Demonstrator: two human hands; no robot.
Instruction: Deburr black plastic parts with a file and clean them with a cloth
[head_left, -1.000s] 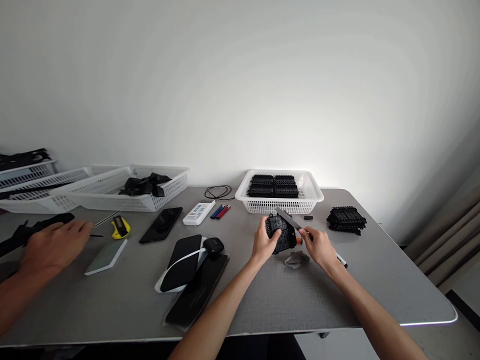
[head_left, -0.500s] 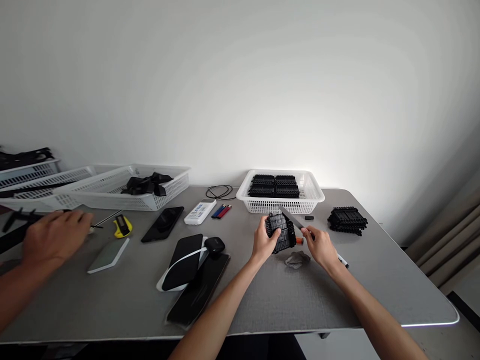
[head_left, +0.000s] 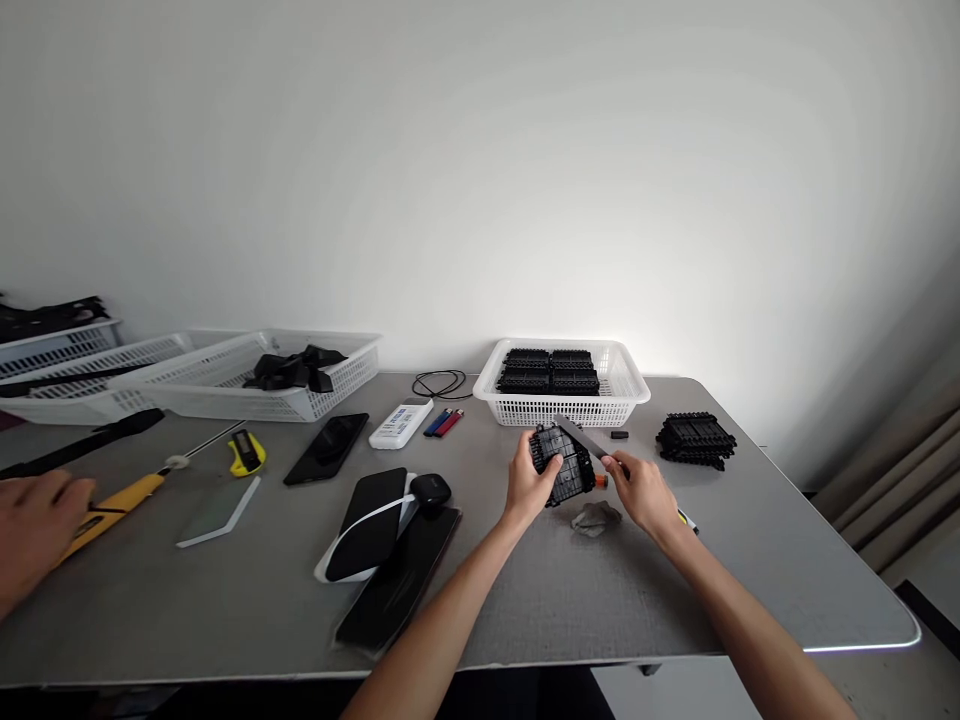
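Observation:
My left hand point(head_left: 530, 482) is closed around a black ribbed plastic part point(head_left: 564, 480), held upright above the table with the thumb across its face. In my right hand point(head_left: 641, 492) is a flat grey blade-shaped tool point(head_left: 581, 436), either a file or a knife. The tool lies slanted along the part's upper right edge and appears to touch it. An orange piece point(head_left: 601, 481) shows just behind the part. A crumpled grey scrap point(head_left: 596, 518) rests below my hands. Beside my right wrist, a pen-like item point(head_left: 688, 521) is partly covered.
Behind my hands stands a white basket point(head_left: 636, 388) of similar black parts; a stack of them point(head_left: 696, 440) lies right. Phones point(head_left: 326, 448), lighters point(head_left: 448, 422), a yellow cutter point(head_left: 246, 452) and more baskets point(head_left: 360, 372) are leftward. Another person's hand point(head_left: 37, 530) is at far left, near a yellow-handled tool point(head_left: 120, 500).
The other person's hand has moved left and down, uncovering the yellow-handled tool; the black item there now lies on the table. My own hands have barely moved.

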